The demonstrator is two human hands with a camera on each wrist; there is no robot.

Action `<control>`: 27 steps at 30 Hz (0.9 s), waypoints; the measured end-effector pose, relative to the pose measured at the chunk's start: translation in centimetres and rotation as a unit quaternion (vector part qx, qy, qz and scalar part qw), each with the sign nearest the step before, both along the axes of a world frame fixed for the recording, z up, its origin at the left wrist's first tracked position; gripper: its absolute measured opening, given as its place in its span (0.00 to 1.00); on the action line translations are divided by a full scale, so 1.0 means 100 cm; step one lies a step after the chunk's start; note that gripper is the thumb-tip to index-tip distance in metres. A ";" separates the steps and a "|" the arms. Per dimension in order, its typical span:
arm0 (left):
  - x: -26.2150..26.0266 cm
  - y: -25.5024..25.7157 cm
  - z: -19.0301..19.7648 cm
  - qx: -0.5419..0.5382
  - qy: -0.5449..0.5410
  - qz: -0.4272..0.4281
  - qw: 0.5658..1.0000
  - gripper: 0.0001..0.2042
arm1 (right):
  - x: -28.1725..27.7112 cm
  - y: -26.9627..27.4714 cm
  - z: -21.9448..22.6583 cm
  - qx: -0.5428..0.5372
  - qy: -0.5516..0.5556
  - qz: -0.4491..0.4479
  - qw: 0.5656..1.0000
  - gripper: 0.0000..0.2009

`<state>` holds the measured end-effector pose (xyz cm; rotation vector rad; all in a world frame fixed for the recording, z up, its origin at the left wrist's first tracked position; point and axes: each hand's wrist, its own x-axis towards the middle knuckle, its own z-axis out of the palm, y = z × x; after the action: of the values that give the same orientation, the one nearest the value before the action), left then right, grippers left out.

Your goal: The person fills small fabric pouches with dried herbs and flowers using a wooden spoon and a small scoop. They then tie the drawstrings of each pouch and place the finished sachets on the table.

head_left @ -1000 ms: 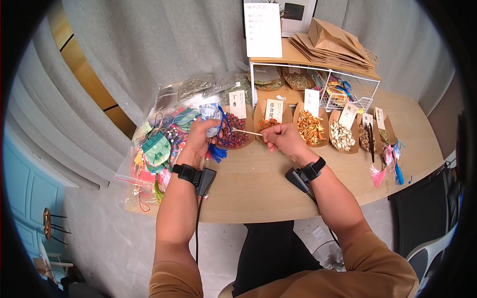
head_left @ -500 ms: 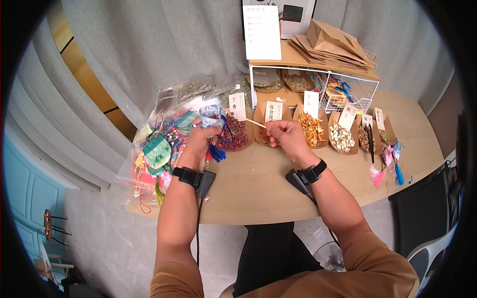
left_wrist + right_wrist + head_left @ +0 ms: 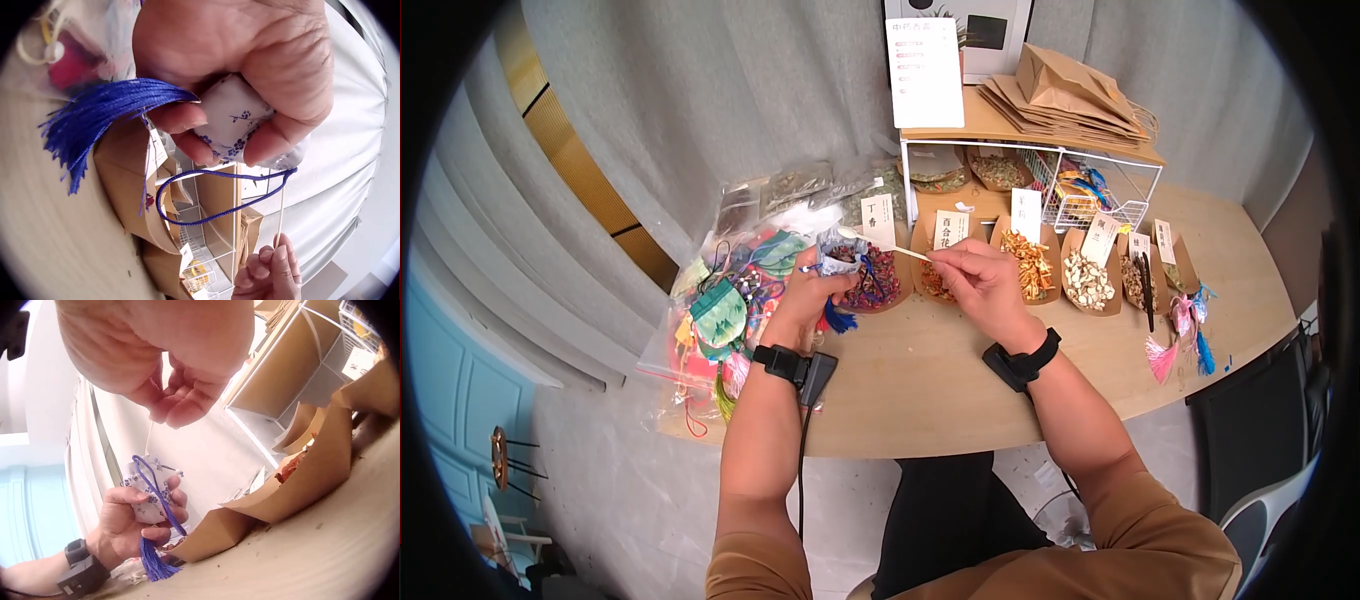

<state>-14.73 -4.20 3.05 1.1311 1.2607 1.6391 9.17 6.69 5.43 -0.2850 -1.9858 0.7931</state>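
My left hand (image 3: pixel 798 298) grips a small white sachet pouch (image 3: pixel 228 122) printed with blue flowers, fingers and thumb around its sides. In the head view the pouch's mouth faces up, with dark bits visible inside. A blue cord (image 3: pixel 200 222) loops from the pouch, and a blue tassel (image 3: pixel 94 119) hangs below. Between thumb and fingertips, my right hand (image 3: pixel 988 285) pinches a thin pale spoon (image 3: pixel 890 246). The spoon's far end is right at the pouch's mouth. Behind the pouch lies a paper tray of dark red dried buds (image 3: pixel 885 285).
Paper trays of dried herbs with label cards line the table, including orange strips (image 3: pixel 1027 265) and pale slices (image 3: pixel 1088 280). Bagged tasselled sachets (image 3: pixel 720 312) lie at left. A white-framed shelf (image 3: pixel 1032 140) with paper bags (image 3: pixel 1065 100) stands behind. Black tweezers (image 3: pixel 1147 290) rest at right.
My right hand first drew the spoon up from near the red buds, then tipped its far end leftward to the pouch's mouth. The pouch has turned, its mouth now facing up.
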 end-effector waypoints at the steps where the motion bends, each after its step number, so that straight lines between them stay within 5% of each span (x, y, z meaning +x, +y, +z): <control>1: 0.001 0.001 -0.001 0.007 0.001 -0.001 1.000 0.12 | -0.001 0.000 0.000 -0.003 0.022 -0.006 1.000 0.06; 6: 0.008 -0.003 0.006 0.038 -0.037 -0.016 0.998 0.18 | -0.006 0.012 -0.017 -0.124 0.060 -0.055 0.989 0.06; 11: 0.003 -0.005 0.012 0.066 -0.178 -0.095 0.977 0.25 | -0.007 0.014 -0.029 -0.252 -0.100 -0.028 0.962 0.07; 22: 0.006 -0.007 0.010 0.050 -0.125 -0.141 0.981 0.35 | -0.005 0.006 -0.022 -0.315 -0.135 0.114 0.932 0.11; 27: 0.018 -0.015 0.023 0.052 0.016 -0.072 0.996 0.31 | -0.005 0.012 -0.022 -0.242 -0.110 0.023 0.964 0.09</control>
<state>-12.88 -5.71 5.33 1.2858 1.0974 1.5981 8.66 7.85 3.26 -0.6358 -1.9819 1.3245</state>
